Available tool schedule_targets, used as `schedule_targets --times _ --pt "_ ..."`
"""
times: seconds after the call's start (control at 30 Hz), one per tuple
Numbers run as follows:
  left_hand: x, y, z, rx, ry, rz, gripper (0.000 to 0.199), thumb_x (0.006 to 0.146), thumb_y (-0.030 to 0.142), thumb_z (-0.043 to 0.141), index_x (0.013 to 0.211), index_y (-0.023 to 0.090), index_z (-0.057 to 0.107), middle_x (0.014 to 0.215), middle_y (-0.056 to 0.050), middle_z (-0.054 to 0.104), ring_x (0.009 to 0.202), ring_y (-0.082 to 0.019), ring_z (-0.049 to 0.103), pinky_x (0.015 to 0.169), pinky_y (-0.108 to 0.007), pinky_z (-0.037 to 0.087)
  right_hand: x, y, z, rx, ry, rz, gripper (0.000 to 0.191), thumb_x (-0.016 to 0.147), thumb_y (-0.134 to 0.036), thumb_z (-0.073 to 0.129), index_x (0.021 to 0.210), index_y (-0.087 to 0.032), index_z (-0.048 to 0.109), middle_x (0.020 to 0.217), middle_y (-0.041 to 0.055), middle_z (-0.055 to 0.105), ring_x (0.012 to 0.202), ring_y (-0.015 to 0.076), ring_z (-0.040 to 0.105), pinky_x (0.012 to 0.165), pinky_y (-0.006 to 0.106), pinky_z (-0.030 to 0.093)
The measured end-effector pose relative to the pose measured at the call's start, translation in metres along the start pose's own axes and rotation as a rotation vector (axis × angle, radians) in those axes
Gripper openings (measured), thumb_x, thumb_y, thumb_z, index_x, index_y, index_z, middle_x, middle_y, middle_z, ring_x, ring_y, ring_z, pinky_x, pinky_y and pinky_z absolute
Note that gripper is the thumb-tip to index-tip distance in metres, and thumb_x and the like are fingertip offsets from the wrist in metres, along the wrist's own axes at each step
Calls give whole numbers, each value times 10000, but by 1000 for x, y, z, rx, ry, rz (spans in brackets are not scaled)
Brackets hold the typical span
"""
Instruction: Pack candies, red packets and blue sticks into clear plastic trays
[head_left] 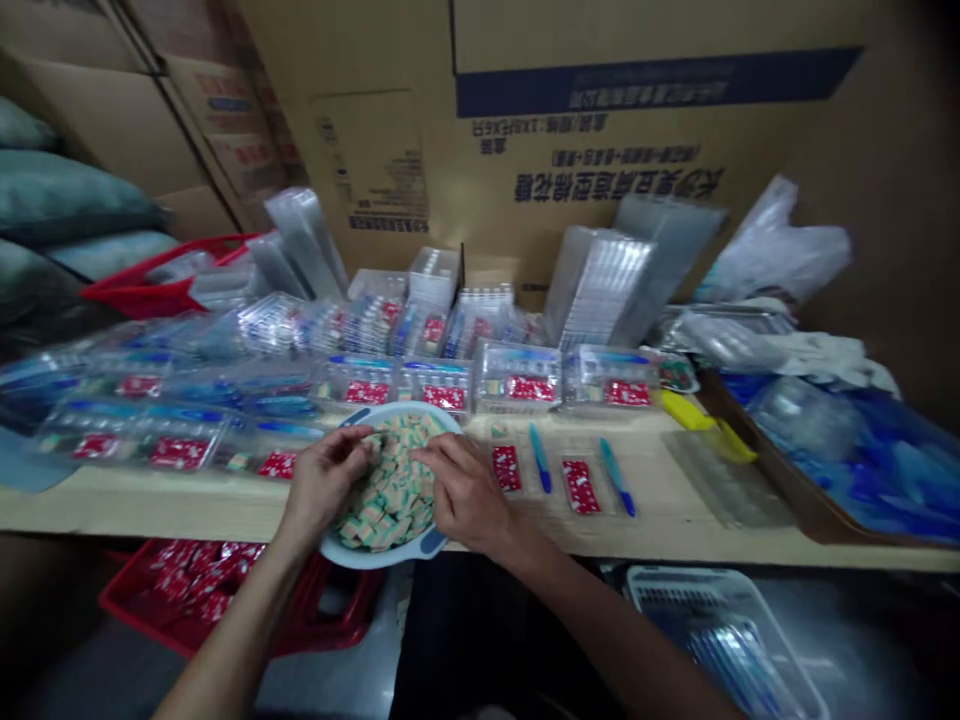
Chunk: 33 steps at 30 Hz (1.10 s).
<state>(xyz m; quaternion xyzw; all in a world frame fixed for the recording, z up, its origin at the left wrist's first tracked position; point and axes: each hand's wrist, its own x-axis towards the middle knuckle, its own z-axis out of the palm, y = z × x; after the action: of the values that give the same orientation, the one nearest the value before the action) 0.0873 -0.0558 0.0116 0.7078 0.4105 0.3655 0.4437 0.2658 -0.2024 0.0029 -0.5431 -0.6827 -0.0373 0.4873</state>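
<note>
A light blue bowl at the table's front edge holds many small pastel blocks, striped green, pink and cream. Over its left side, my left hand is closed in a pinch; a small block seems to be at the fingertips, but blur hides it. My right hand reaches in from the right, index finger touching the blocks and other fingers curled; anything in its grip is hidden. Right of the bowl, clear trays hold red patterned packets and blue pens.
Filled clear packs stand in rows behind the bowl. Stacked empty plastic trays lean against a large cardboard box. A carton of blue items sits right. Below are a red basket of packets and a white basket.
</note>
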Motion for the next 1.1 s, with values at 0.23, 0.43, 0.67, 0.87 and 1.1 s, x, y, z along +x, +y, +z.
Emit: schedule_targets --times 0.23,0.43,0.67,0.87,1.1 --pt "-1 55 12 717 132 436 248 888 343 609 1020 243 794 956 -104 778 1150 -362 613 1136 -613 255 -104 40 -99 -543 -74 333 416 846 -73 508 1214 -153 684 1208 130 657 1185 296 523 1014 455 408" --pt "-42 97 131 42 -280 131 247 824 349 692 993 190 777 882 -48 755 756 -185 668 730 -295 518 -150 38 -123 -691 -211 442 397 930 -125 491 1291 -158 653 1433 136 586 1303 307 478 1044 463 389" --pt "-21 88 247 266 -517 107 205 782 102 654 944 146 771 832 -51 750 752 -168 669 733 -268 510 -162 24 -123 -623 -153 450 405 913 -126 517 1295 -145 650 1461 157 562 1324 322 473 1045 491 374" --pt "8 93 274 528 -744 304 229 695 19 655 813 152 800 828 -83 768 836 -232 689 846 -334 515 -166 30 -124 -572 -134 451 414 897 -140 535 1296 -140 645 1479 162 548 1322 331 472 1035 498 358" --pt "6 80 283 687 -877 536 304 740 18 582 883 152 815 965 -116 770 912 -235 697 865 -314 510 -168 32 -123 -559 -115 449 411 901 -137 519 1289 -137 653 1455 161 566 1326 338 465 1020 495 361"
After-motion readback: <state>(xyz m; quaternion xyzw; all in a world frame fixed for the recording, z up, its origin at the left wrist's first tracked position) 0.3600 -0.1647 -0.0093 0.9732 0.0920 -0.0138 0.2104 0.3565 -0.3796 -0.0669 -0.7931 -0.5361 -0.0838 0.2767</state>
